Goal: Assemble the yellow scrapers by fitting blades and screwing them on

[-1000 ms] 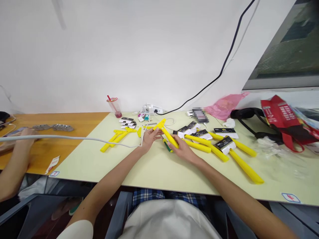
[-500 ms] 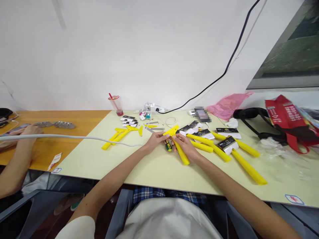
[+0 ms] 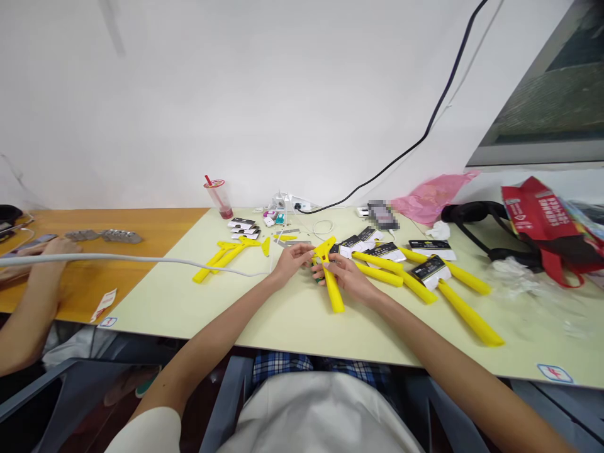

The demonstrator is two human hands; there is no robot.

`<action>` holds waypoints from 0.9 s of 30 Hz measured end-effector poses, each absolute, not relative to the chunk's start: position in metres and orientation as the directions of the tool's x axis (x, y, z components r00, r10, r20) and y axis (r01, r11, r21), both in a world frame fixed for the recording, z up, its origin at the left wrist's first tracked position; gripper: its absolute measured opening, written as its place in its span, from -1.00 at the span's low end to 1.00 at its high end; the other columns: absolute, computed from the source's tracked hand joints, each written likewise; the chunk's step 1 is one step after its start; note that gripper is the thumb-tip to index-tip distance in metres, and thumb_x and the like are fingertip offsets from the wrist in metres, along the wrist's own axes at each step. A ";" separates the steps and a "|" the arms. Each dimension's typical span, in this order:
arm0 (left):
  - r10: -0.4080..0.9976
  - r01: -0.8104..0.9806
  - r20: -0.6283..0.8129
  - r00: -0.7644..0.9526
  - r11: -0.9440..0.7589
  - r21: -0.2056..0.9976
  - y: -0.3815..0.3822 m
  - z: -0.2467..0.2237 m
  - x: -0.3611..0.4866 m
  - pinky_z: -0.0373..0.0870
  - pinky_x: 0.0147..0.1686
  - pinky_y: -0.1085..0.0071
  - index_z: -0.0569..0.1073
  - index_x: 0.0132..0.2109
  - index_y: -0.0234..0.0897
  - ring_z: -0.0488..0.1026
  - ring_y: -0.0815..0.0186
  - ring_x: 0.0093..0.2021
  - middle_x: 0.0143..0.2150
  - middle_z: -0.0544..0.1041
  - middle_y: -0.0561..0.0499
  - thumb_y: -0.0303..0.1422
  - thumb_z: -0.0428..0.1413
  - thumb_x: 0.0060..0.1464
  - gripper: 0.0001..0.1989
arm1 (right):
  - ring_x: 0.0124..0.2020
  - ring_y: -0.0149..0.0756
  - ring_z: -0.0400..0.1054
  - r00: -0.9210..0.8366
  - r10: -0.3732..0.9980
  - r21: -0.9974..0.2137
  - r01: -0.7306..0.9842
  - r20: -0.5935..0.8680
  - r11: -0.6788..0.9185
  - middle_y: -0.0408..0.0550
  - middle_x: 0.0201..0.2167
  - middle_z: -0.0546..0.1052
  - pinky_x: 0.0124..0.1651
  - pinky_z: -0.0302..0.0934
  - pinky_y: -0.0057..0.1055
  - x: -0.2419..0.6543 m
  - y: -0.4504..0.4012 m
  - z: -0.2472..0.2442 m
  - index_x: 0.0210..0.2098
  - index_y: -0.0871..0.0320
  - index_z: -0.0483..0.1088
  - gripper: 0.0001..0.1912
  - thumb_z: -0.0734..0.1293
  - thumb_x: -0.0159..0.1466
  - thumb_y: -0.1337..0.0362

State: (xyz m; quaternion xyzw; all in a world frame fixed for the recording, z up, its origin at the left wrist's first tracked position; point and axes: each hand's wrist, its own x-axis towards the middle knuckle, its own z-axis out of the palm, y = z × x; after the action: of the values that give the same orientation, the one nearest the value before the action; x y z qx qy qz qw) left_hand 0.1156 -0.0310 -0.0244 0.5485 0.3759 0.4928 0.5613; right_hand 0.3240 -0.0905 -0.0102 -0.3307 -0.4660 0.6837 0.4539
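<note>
Both my hands are over the table with a yellow scraper [image 3: 335, 292], its wide head up and its handle slanting down towards me. My left hand [image 3: 289, 263] pinches at the left end of the scraper's head. Fingers of my right hand [image 3: 348, 275] wrap round the scraper just below the head. Behind the scraper, mostly hidden by my right fingers, is a bit of a green screwdriver handle [image 3: 316, 269]. Beyond my hands lie thin metal blades [image 3: 302, 243] and a small yellow blade cover [image 3: 286, 238].
Yellow scrapers [image 3: 226, 255] lie left, near stacked black-and-white cards [image 3: 244, 228]. More scrapers [image 3: 472, 313] with header cards lie right. A drink cup [image 3: 219, 200], power strip [image 3: 302, 206], phone [image 3: 382, 215] and red bag [image 3: 542, 220] stand behind. A white cable [image 3: 141, 258] crosses left, near another person's arm [image 3: 47, 292].
The scraper has turned more upright, its handle end swinging left. The screwdriver handle, plainly visible earlier below the scraper's head, is now mostly covered by my right fingers.
</note>
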 end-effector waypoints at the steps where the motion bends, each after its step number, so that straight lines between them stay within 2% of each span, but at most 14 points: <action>1: 0.968 -0.165 0.100 0.229 -0.063 0.984 -0.032 -0.024 0.116 0.53 -0.19 0.30 0.64 0.01 -0.32 0.59 0.27 -0.25 -0.18 0.67 -0.08 -0.18 0.53 -0.04 -0.49 | -0.15 -0.16 0.66 -0.368 0.929 -0.930 -0.334 -0.024 -0.156 0.06 -0.11 0.71 -0.03 0.59 -0.19 0.323 -0.089 -0.012 -0.08 0.07 0.41 -0.66 0.57 0.30 0.15; 4: 0.957 -0.272 0.015 0.290 0.067 0.960 -0.035 -0.024 0.119 0.54 -0.10 0.26 0.60 0.02 -0.32 0.61 0.25 -0.21 -0.18 0.66 -0.10 -0.17 0.53 0.00 -0.49 | -0.14 -0.16 0.66 -0.328 0.944 -0.927 -0.349 -0.018 -0.139 0.06 -0.10 0.70 0.00 0.59 -0.17 0.319 -0.085 -0.013 -0.08 0.07 0.39 -0.65 0.57 0.32 0.13; 6: 0.930 -0.327 -0.020 0.368 0.150 0.933 -0.037 -0.023 0.120 0.54 -0.16 0.31 0.60 -0.08 -0.34 0.60 0.29 -0.25 -0.20 0.65 -0.11 -0.14 0.50 0.07 -0.57 | -0.19 -0.17 0.66 -0.303 0.953 -0.952 -0.287 -0.020 -0.111 0.02 -0.14 0.70 -0.05 0.59 -0.16 0.314 -0.080 -0.012 -0.11 0.06 0.35 -0.64 0.55 0.34 0.05; 8: 0.918 -0.383 -0.034 0.395 0.198 0.903 -0.038 -0.021 0.120 0.54 -0.23 0.35 0.60 -0.12 -0.34 0.60 0.30 -0.27 -0.19 0.66 -0.12 -0.13 0.46 0.13 -0.61 | -0.24 -0.16 0.64 -0.311 0.950 -0.987 -0.154 0.010 -0.040 -0.01 -0.20 0.68 -0.11 0.59 -0.15 0.310 -0.074 -0.009 -0.13 0.04 0.32 -0.62 0.49 0.39 -0.07; 10: 0.931 -0.445 -0.038 0.363 0.209 0.871 -0.036 -0.018 0.117 0.59 -0.16 0.33 0.60 -0.06 -0.32 0.65 0.25 -0.18 -0.10 0.70 -0.17 -0.17 0.45 0.16 -0.64 | -0.24 -0.14 0.60 -0.322 0.941 -0.990 0.053 0.107 0.130 -0.02 -0.23 0.66 -0.13 0.56 -0.14 0.309 -0.068 -0.004 -0.11 0.04 0.34 -0.60 0.36 0.47 -0.16; 12: 0.956 -0.489 -0.031 0.292 0.177 0.854 -0.031 -0.014 0.109 0.61 -0.01 0.28 0.60 0.00 -0.31 0.68 0.18 -0.03 0.02 0.70 -0.21 -0.21 0.41 0.20 -0.66 | -0.18 -0.11 0.57 -0.326 0.915 -0.889 0.306 0.238 0.340 0.02 -0.18 0.64 -0.07 0.51 -0.14 0.311 -0.065 0.000 -0.06 0.06 0.37 -0.60 0.27 0.52 -0.16; 14: 0.979 -0.506 -0.034 0.202 0.134 0.852 -0.023 -0.012 0.098 0.60 0.10 0.26 0.59 0.01 -0.30 0.67 0.17 0.07 0.08 0.70 -0.21 -0.22 0.37 0.25 -0.70 | -0.07 -0.04 0.54 -0.360 0.881 -0.705 0.536 0.307 0.465 0.11 -0.05 0.60 0.03 0.44 -0.12 0.314 -0.066 0.003 0.03 0.10 0.39 -0.59 0.30 0.51 -0.12; 17: 0.993 -0.504 -0.083 0.079 0.112 0.856 -0.011 -0.013 0.080 0.58 0.13 0.27 0.57 0.02 -0.27 0.67 0.20 0.08 0.11 0.69 -0.18 -0.25 0.36 0.28 -0.73 | 0.01 0.06 0.53 -0.433 0.873 -0.459 0.743 0.225 0.487 0.24 0.11 0.50 0.08 0.38 -0.12 0.317 -0.075 0.005 0.16 0.13 0.38 -0.52 0.41 0.45 -0.07; 19: 0.994 -0.491 -0.107 0.035 0.110 0.864 -0.006 -0.015 0.070 0.60 0.10 0.28 0.56 0.02 -0.27 0.68 0.22 0.05 0.09 0.69 -0.18 -0.25 0.36 0.27 -0.72 | -0.04 0.05 0.55 -0.452 0.881 -0.359 0.806 0.139 0.471 0.27 0.14 0.48 0.02 0.36 -0.18 0.317 -0.078 0.004 0.21 0.13 0.37 -0.54 0.40 0.47 0.01; 22: 0.991 -0.438 -0.087 0.104 0.125 0.890 -0.005 -0.018 0.061 0.63 0.03 0.25 0.57 0.01 -0.34 0.68 0.16 0.01 0.06 0.70 -0.25 -0.22 0.35 0.28 -0.70 | -0.07 0.00 0.56 -0.460 0.882 -0.314 0.826 0.105 0.468 0.27 0.08 0.54 -0.02 0.33 -0.24 0.317 -0.072 0.005 0.17 0.17 0.40 -0.72 0.31 0.52 0.22; 25: 0.973 -0.365 -0.080 0.218 0.158 0.917 -0.007 -0.021 0.059 0.65 0.00 0.16 0.55 -0.05 -0.37 0.69 0.09 -0.02 0.02 0.70 -0.33 -0.21 0.35 0.28 -0.70 | -0.08 -0.04 0.56 -0.407 0.889 -0.377 0.805 0.211 0.458 0.22 -0.07 0.63 -0.01 0.30 -0.27 0.323 -0.056 0.017 -0.04 0.16 0.46 -0.83 0.24 0.51 0.32; 27: 0.966 -0.338 -0.097 0.239 0.176 0.925 -0.008 -0.024 0.061 0.64 0.02 0.11 0.53 -0.06 -0.36 0.70 0.05 -0.02 0.00 0.70 -0.35 -0.20 0.36 0.27 -0.69 | -0.23 -0.09 0.54 -0.309 0.889 -0.454 0.775 0.337 0.441 0.11 -0.23 0.65 -0.10 0.29 -0.28 0.331 -0.045 0.033 -0.12 0.13 0.46 -0.83 0.25 0.51 0.25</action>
State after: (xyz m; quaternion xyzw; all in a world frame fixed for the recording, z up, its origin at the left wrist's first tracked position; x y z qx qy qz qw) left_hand 0.0607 -0.0076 -0.0237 0.4168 0.3771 0.4881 0.6677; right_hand 0.3314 -0.0446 0.0330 -0.5185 -0.8023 0.1037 0.2770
